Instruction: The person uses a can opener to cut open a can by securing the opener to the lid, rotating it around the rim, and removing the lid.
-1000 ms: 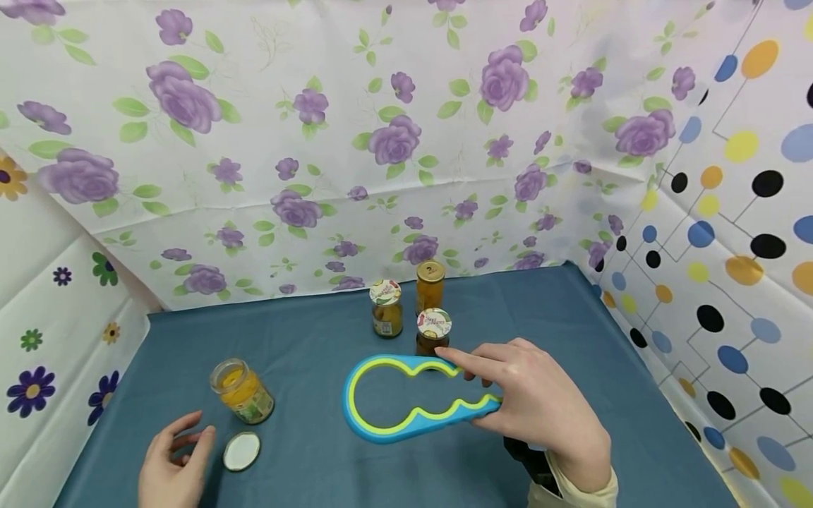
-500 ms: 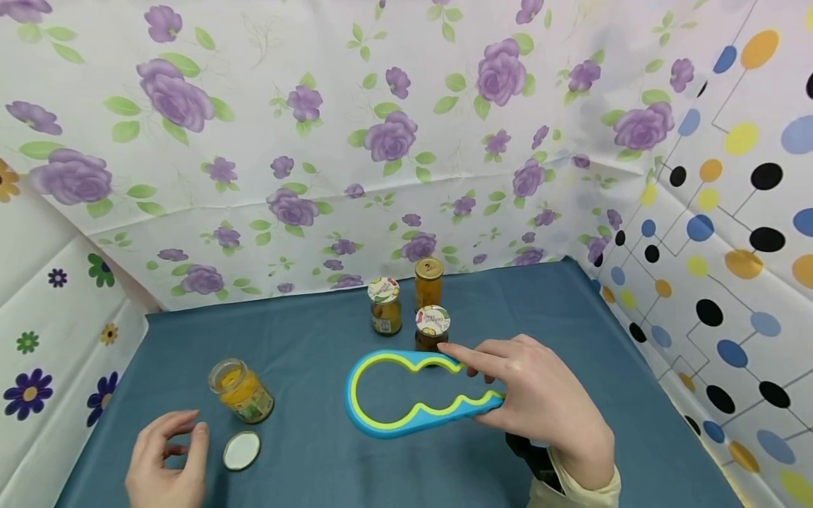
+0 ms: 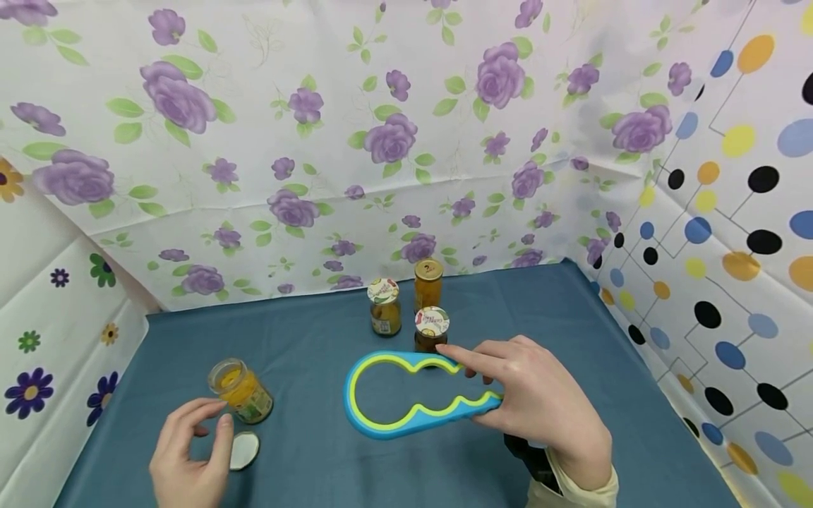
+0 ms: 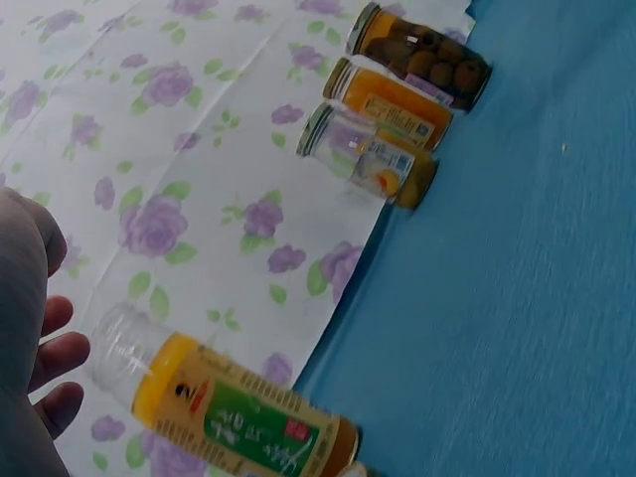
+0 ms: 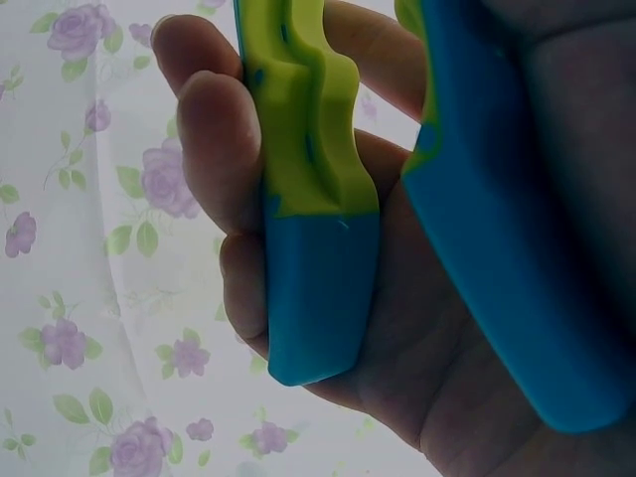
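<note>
My right hand (image 3: pixel 540 402) holds a blue and lime-green jar opener (image 3: pixel 350 395), its rounded loop pointing left. In the right wrist view, fingers curl round one arm of the jar opener (image 5: pixel 323 288), while the other arm lies against the palm side. My left hand (image 3: pixel 193 451) is loosely bent and holds nothing. Just to its right lies a white lid (image 3: pixel 245 450), partly covered by the thumb. Behind the lid stands an uncapped glass jar (image 3: pixel 250 402) with orange contents. The left wrist view shows that jar (image 4: pixel 248 417) with a green and tan label.
Three capped jars stand toward the back: one with a patterned lid (image 3: pixel 384 314), a taller one with a gold lid (image 3: pixel 428 286), and a dark-filled one (image 3: pixel 431 331) just beyond the opener. Blue cloth (image 3: pixel 305 367) covers the table. Patterned sheets (image 3: pixel 343 190) hang behind and at both sides.
My left hand drifted slightly left, then came back right and now overlaps the lid. The right hand and jar opener stay almost where they were.
</note>
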Demonstrator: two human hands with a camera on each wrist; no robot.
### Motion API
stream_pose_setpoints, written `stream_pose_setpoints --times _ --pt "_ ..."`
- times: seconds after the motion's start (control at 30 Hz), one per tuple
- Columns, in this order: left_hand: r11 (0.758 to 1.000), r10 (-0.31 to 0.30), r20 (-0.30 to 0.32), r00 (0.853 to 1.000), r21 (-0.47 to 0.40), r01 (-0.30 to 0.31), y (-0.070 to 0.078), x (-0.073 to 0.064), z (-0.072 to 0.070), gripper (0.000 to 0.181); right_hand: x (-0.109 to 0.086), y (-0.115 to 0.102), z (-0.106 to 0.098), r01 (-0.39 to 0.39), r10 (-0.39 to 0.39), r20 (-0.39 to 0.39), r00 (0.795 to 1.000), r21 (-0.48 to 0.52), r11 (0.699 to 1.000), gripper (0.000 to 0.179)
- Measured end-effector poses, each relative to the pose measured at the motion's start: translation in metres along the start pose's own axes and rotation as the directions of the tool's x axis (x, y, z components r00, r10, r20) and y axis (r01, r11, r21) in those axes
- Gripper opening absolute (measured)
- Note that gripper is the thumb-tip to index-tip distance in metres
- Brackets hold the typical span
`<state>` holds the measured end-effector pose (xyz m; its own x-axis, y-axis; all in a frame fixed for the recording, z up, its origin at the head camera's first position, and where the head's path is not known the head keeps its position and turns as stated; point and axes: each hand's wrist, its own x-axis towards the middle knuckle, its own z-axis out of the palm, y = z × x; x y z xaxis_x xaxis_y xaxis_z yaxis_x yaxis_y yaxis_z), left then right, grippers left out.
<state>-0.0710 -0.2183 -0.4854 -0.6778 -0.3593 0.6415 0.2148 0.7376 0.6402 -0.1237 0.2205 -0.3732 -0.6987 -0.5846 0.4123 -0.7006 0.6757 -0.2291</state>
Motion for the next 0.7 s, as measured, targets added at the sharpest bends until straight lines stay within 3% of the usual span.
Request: stream_pose_setpoints --times 0.2,0.43,0.7 --pt "0.993 0.083 0.024 0.996 -0.089 -0.08 0.004 -0.001 0.015 0.028 -0.001 0.001 -0.001 -0.007 0.007 -0.002 1.0 -0.007 1.0 0.092" --pt "0.958 0.191 0.03 0.981 -0.224 -0.179 0.009 0.0 0.035 0.028 -0.001 0.002 -0.001 -0.014 0.014 -0.016 1.0 0.002 1.0 0.089" --pt "0.973 0.14 0.165 0.976 -0.207 -0.105 0.017 -0.002 0.046 0.031 -0.003 0.005 -0.003 -0.043 0.043 -0.02 0.999 0.001 0.999 0.09"
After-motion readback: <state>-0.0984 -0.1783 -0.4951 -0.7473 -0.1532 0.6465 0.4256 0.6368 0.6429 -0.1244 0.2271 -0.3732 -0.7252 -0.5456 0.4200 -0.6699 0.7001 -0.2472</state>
